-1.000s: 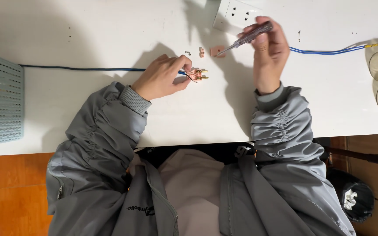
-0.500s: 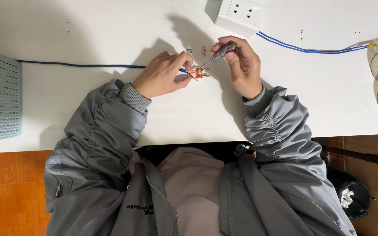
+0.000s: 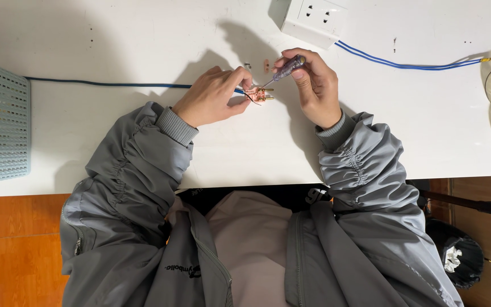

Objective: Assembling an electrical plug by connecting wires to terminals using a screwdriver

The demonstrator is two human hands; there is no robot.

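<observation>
Now fastening: left hand pinches the copper terminal; right hand grips the screwdriver, tip on it. Next likely needs steady turning.

White table; orange tiled floor, black bin

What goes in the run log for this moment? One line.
left hand: holds brass plug part | right hand: screwdriver tip on it | on table

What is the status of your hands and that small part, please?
Left hand pinches small copper terminal piece. Right hand holds screwdriver, tip on it. Nothing in between.
</observation>
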